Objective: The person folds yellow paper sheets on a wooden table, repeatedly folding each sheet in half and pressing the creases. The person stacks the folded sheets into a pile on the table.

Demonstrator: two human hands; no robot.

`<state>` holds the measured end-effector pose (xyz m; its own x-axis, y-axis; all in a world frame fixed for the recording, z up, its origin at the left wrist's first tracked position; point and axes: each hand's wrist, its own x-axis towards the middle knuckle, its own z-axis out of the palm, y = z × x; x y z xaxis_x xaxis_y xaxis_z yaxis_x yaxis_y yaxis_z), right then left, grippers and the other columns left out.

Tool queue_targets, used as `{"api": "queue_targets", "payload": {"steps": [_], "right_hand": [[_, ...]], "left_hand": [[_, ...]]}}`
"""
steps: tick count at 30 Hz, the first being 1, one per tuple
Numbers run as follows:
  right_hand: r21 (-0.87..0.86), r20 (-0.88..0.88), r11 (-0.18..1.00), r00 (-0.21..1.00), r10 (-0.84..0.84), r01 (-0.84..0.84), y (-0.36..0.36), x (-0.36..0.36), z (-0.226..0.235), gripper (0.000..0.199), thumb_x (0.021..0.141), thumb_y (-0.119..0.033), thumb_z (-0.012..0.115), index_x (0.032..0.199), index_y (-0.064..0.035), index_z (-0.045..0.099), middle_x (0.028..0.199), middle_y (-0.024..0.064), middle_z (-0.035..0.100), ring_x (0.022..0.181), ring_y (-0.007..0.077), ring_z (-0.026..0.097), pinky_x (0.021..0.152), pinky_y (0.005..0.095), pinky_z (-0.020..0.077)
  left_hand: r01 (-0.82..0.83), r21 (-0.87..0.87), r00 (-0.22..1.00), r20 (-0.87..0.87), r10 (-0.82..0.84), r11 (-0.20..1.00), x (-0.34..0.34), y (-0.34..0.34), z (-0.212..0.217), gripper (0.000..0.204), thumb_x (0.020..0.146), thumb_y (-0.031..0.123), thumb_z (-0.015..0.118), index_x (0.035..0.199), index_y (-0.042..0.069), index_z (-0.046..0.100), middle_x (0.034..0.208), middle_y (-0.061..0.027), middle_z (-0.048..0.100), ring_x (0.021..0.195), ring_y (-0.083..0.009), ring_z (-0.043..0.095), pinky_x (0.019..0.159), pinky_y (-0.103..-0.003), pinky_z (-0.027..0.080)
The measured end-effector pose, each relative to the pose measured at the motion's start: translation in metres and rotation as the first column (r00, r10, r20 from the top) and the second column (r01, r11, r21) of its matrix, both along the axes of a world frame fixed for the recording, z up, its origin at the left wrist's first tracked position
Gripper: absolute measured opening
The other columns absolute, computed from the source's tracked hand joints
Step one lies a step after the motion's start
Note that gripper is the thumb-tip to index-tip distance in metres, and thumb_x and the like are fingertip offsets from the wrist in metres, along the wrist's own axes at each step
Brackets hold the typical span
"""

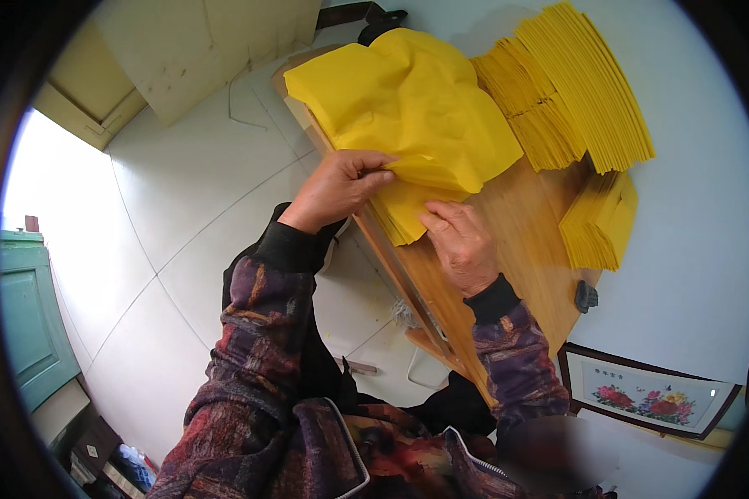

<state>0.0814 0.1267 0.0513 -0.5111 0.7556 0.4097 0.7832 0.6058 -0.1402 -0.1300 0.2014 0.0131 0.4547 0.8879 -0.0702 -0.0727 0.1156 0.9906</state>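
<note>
A loose stack of large yellow paper sheets (399, 100), creased and slightly bulging, lies on a wooden table. My left hand (341, 187) is closed at the near left edge of the stack, pinching a lifted, folded sheet between thumb and fingers. On the right, my right hand (459, 241) has its fingertips drawn together at the near edge of the same yellow paper. How much paper sits between those right fingertips is hard to see.
Folded yellow paper bundles (587, 83) are piled at the table's far right, with a smaller bundle (601, 223) nearer. A small dark object (586, 296) sits by the wall-side edge of the wooden table (524, 249). A framed flower picture (649, 391) stands at right.
</note>
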Motion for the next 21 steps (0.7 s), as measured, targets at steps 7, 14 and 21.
{"api": "queue_targets", "payload": {"steps": [7,14,21], "right_hand": [[-0.237,-0.160,0.971,0.985,-0.069,0.029,0.010,0.003,0.007,0.016,0.074,0.003,0.066,0.089,-0.0028,0.063,0.096,0.0102,0.065,0.089,0.0293,0.060,0.076,0.0351,0.0497],[-0.479,-0.339,0.877,0.929,-0.147,-0.036,0.022,0.012,0.012,0.006,0.080,-0.004,0.064,0.084,-0.0007,0.061,0.086,0.0110,0.064,0.080,0.0261,0.060,0.069,0.0319,0.0481],[-0.636,-0.291,0.771,0.921,-0.258,0.015,0.030,0.016,0.027,0.010,0.087,-0.008,0.061,0.087,0.0014,0.059,0.075,0.0118,0.060,0.066,0.0205,0.057,0.061,0.0291,0.0440]], "left_hand": [[0.004,0.054,1.000,0.022,-0.005,0.999,-0.003,-0.001,0.001,0.024,0.092,0.008,0.060,0.114,-0.002,0.063,0.081,0.0006,0.062,0.062,-0.0044,0.048,0.052,-0.021,0.041],[0.037,0.034,0.999,-0.019,-0.036,0.999,-0.002,0.000,0.001,0.027,0.095,0.011,0.057,0.119,0.003,0.063,0.066,0.0039,0.053,0.049,-0.0037,0.042,0.046,-0.020,0.038],[0.069,0.047,0.997,-0.022,-0.068,0.996,-0.005,0.000,-0.001,0.027,0.094,0.009,0.056,0.119,0.002,0.063,0.072,0.0030,0.056,0.051,-0.0039,0.043,0.048,-0.020,0.039]]}}
